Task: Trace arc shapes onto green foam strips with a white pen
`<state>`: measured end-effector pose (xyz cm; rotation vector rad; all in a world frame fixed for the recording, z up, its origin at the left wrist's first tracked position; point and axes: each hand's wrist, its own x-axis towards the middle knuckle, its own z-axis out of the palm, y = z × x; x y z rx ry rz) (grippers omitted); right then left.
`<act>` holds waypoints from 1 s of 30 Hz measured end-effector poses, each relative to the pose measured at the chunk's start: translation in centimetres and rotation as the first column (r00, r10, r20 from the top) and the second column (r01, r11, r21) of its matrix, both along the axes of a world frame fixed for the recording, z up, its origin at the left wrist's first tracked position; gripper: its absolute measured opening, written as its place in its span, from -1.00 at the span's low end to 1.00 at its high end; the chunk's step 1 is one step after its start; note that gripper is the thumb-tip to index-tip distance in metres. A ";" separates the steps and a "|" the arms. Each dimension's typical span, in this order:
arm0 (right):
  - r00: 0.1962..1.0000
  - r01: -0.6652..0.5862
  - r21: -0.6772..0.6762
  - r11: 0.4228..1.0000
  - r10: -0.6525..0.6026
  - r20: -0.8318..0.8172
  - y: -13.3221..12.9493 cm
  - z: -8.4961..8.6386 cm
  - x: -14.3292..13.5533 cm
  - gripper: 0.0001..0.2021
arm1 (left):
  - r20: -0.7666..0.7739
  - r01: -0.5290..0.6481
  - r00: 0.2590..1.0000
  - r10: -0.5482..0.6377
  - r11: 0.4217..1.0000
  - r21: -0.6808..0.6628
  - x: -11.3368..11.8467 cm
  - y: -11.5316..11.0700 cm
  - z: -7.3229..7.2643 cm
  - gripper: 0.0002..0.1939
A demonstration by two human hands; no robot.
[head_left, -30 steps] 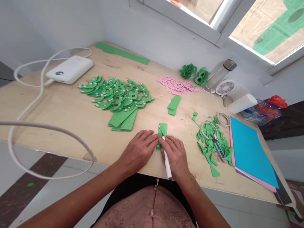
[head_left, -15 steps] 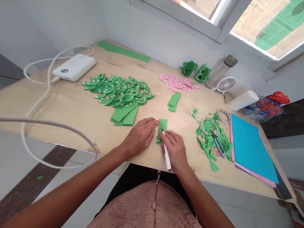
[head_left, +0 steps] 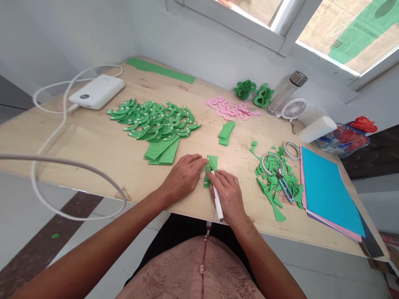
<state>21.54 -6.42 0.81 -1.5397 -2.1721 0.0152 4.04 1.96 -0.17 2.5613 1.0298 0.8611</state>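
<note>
Plywood tabletop (head_left: pixel 93 141) stood under a window (head_left: pixel 311 25), bearing two green rosettes (head_left: pixel 245 88); right hand (head_left: pixel 227 193) gripped one pen (head_left: pixel 216 199), left hand (head_left: pixel 183 176) pressed one green strip (head_left: pixel 212 162).

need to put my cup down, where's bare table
Bare wood lies left of the left hand, between the green crescent pile and the table front edge. Crowded on the right: green scraps, scissors, coloured sheets.

Across our wooden table (head_left: pixel 93 141): a white power bank (head_left: pixel 96 91) with its cable, a heap of green curved cutouts (head_left: pixel 152 120), pink cutouts (head_left: pixel 232 109), a small fan (head_left: pixel 293 109), scissors (head_left: pixel 285 187) on green scraps, coloured sheets (head_left: pixel 327 193).
</note>
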 end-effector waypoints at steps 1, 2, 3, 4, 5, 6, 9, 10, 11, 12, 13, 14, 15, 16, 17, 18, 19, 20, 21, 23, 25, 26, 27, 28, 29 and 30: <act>0.999 0.007 0.012 1.000 -0.007 -0.048 0.0 0.0 0.1 -0.66 | 0.008 -0.006 1.000 0.006 1.000 -0.004 -0.1 -0.1 0.2 -0.66; 0.994 0.021 0.030 0.999 -0.018 -0.104 0.0 0.1 0.1 -0.66 | 0.017 -0.015 1.000 0.015 1.000 -0.008 -0.2 -0.1 0.4 -0.67; 0.986 0.041 0.050 0.998 -0.032 -0.166 -0.1 0.1 0.2 -0.66 | 0.024 -0.028 0.999 0.028 1.000 -0.012 -0.3 -0.3 0.6 -0.69; 0.973 0.068 0.069 0.995 -0.051 -0.225 -0.1 0.2 0.3 -0.67 | 0.030 -0.043 0.999 0.044 0.999 -0.015 -0.3 -0.5 0.8 -0.72; 0.959 0.098 0.082 0.992 -0.072 -0.275 -0.2 0.3 0.4 -0.68 | 0.031 -0.057 0.998 0.057 0.998 -0.018 -0.4 -0.7 1.0 -0.75; 0.945 0.126 0.089 0.988 -0.092 -0.313 -0.3 0.3 0.4 -0.69 | 0.028 -0.066 0.997 0.067 0.998 -0.020 -0.5 -0.9 1.2 -0.79; 0.924 0.175 0.082 0.981 -0.135 -0.357 -0.4 0.3 0.5 -0.70 | -0.004 -0.066 0.998 0.066 0.998 -0.019 -0.3 -1.8 1.5 -0.86; 0.923 0.181 0.080 0.980 -0.141 -0.358 -0.4 0.3 0.6 -0.70 | -0.018 -0.063 0.998 0.062 0.998 -0.016 -0.1 -2.1 1.6 -0.88; 0.923 0.187 0.080 0.979 -0.147 -0.357 -0.4 0.2 0.6 -0.70 | -0.033 -0.066 0.997 0.066 0.998 -0.013 0.0 -2.3 1.7 -0.90; 0.922 0.197 0.081 0.977 -0.157 -0.355 -0.4 0.1 0.6 -0.70 | -0.049 -0.072 0.996 0.072 0.997 -0.010 0.2 -2.4 1.8 -0.92; 0.920 0.214 0.083 0.973 -0.172 -0.352 -0.4 -0.1 0.6 -0.70 | -0.067 -0.083 0.994 0.082 0.997 -0.006 0.4 -2.5 1.8 -0.93; 0.918 0.233 0.082 0.969 -0.192 -0.346 -0.3 -0.2 0.6 -0.70 | -0.085 -0.097 0.992 0.097 0.995 -0.001 0.6 -2.5 1.9 -0.92; 0.917 0.253 0.079 0.964 -0.214 -0.335 -0.3 -0.3 0.6 -0.70 | -0.104 -0.114 0.988 0.114 0.993 0.003 0.8 -2.5 2.0 -0.91; 0.918 0.270 0.075 0.960 -0.233 -0.320 -0.3 -0.4 0.6 -0.70 | -0.123 -0.133 0.983 0.133 0.991 0.008 1.0 -2.5 2.0 -0.89; 0.922 0.279 0.073 0.958 -0.246 -0.300 -0.2 -0.5 0.6 -0.70 | -0.140 -0.152 0.978 0.152 0.988 0.012 1.1 -2.5 2.1 -0.87; 0.928 0.277 0.070 0.958 -0.248 -0.279 -0.2 -0.6 0.6 -0.71 | -0.155 -0.171 0.973 0.171 0.985 0.015 1.3 -2.5 2.1 -0.86; 0.935 0.269 0.067 0.961 -0.244 -0.257 -0.2 -0.6 0.6 -0.70 | -0.166 -0.188 0.968 0.189 0.982 0.018 1.4 -2.5 2.2 -0.86; 0.941 0.261 0.064 0.963 -0.240 -0.237 -0.1 -0.7 0.5 -0.70 | -0.173 -0.204 0.963 0.204 0.979 0.019 1.6 -2.6 2.2 -0.86; 0.946 0.257 0.061 0.965 -0.237 -0.222 -0.1 -0.6 0.5 -0.69 | -0.177 -0.218 0.960 0.218 0.976 0.020 1.7 -2.6 2.2 -0.86; 0.952 0.247 0.054 0.967 -0.232 -0.202 -0.1 -0.6 0.5 -0.67 | -0.176 -0.241 0.955 0.241 0.970 0.019 2.0 -2.8 2.2 -0.87; 0.957 0.230 0.046 0.972 -0.217 -0.192 -0.1 -0.6 0.5 -0.65 | -0.170 -0.257 0.952 0.255 0.966 0.015 2.3 -3.0 2.1 -0.88; 0.959 0.221 0.041 0.974 -0.209 -0.193 -0.1 -0.6 0.5 -0.65 | -0.166 -0.263 0.951 0.261 0.965 0.012 2.3 -3.2 2.1 -0.89; 0.958 0.215 0.034 0.976 -0.204 -0.199 -0.1 -0.6 0.5 -0.65 | -0.163 -0.269 0.950 0.267 0.963 0.008 2.4 -3.3 2.0 -0.89; 0.955 0.217 0.027 0.976 -0.207 -0.212 -0.1 -0.6 0.5 -0.66 | -0.161 -0.273 0.949 0.270 0.962 0.003 2.4 -3.3 1.9 -0.89; 0.949 0.225 0.019 0.974 -0.215 -0.231 -0.1 -0.6 0.5 -0.67 | -0.159 -0.276 0.949 0.273 0.961 -0.002 2.4 -3.3 1.8 -0.89; 0.941 0.234 0.013 0.972 -0.224 -0.253 -0.1 -0.7 0.5 -0.69 | -0.159 -0.279 0.949 0.274 0.960 -0.008 2.3 -3.2 1.7 -0.88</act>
